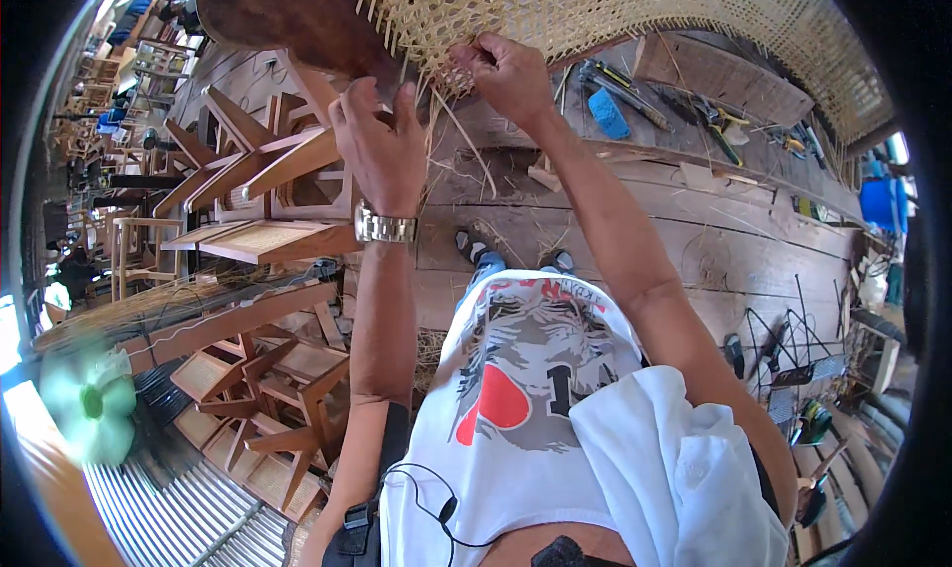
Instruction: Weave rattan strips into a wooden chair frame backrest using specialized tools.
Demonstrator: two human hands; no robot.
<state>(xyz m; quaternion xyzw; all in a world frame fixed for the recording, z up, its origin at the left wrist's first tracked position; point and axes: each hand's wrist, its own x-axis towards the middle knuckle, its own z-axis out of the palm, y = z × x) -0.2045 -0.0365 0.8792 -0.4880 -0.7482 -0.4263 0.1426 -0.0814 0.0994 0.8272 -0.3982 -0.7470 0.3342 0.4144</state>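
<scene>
Woven cane webbing (555,11) stretches over the top of the head view, its loose strands fraying out at the left edge beside a dark brown wooden panel (288,16). My right hand (508,79) is closed at this edge, thumb and forefinger pinched against the weave on what looks like a cane strand. Just left of it is my left hand (382,150), wearing a metal watch (385,224). Its thumb and forefinger are apart, close to the panel's lower edge and the hanging strands. I see nothing held between them.
On the workbench at right lie a blue sponge-like block (607,114), pliers (719,135) and a wooden board (724,76). Wooden chair frames (268,155) stand close at left, with more stacked (268,408) below. A green fan (91,403) spins at lower left.
</scene>
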